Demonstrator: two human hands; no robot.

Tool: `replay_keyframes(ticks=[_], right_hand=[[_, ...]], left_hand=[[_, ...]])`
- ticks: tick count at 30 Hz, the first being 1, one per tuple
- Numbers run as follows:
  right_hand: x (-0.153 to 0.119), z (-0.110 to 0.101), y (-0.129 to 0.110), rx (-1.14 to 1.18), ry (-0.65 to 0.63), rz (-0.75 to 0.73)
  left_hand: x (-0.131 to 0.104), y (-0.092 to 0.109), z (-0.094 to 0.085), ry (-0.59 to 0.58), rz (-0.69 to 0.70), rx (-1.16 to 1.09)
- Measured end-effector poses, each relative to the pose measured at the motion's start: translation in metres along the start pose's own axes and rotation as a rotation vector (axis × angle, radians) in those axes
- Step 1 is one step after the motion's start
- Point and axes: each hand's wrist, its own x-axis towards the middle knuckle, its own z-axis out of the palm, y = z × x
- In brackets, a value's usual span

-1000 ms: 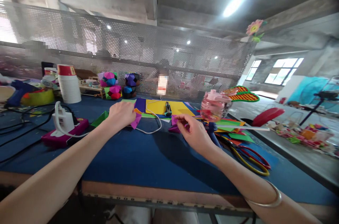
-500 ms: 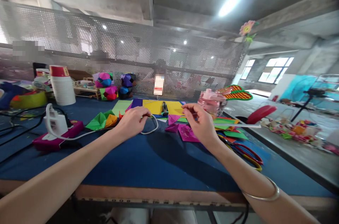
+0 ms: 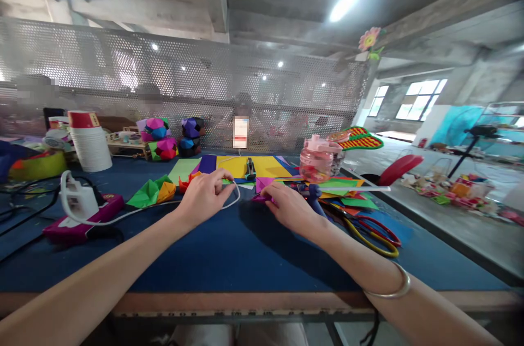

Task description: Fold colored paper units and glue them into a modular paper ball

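Note:
My left hand [image 3: 207, 196] hovers over the blue table, thumb and fingers closed in a pinch. A loop of white cable [image 3: 238, 197] curves right by its fingertips; whether they hold it or something tiny is hidden. Lower and to the right, my right hand [image 3: 292, 205] has its fingers closed on a folded purple paper piece [image 3: 264, 184], largely covered by the hand. Beyond the right wrist lies a blue glue gun [image 3: 314, 193] with a white glue stick [image 3: 360, 189] sticking out. A box cutter [image 3: 250, 169] rests on yellow paper [image 3: 270, 166].
Green folded paper [image 3: 149, 193] and a purple power strip [image 3: 82, 223] with a white charger [image 3: 79, 198] are at left. Stacked paper cups [image 3: 90, 144] and paper balls [image 3: 161, 138] stand behind. Right are a pink jug [image 3: 316, 160] and scissors [image 3: 379, 237]. A phone [image 3: 240, 132] leans on the mesh.
My right hand has come down and left onto the purple paper, uncovering the blue glue gun. My left hand has barely moved. The whole view has shifted slightly.

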Motion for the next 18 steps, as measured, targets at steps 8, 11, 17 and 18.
replay_keyframes(ticks=[8, 11, 17, 18], right_hand=[[0.0051, -0.0080, -0.0055, 0.092, 0.137, -0.089], [0.0022, -0.0059, -0.0017, 0.013, 0.077, -0.058], [0.0010, -0.0036, 0.0033, -0.074, -0.014, -0.003], [0.0017, -0.0048, 0.0015, -0.061, -0.002, -0.010]], left_hand=[[0.0009, -0.0085, 0.0054, -0.071, 0.050, -0.034], [0.0006, -0.0101, 0.0079, -0.099, 0.057, -0.062], [0.0003, -0.0097, 0.0072, -0.079, 0.068, -0.102], [0.0003, -0.0091, 0.0070, -0.073, 0.065, -0.120]])
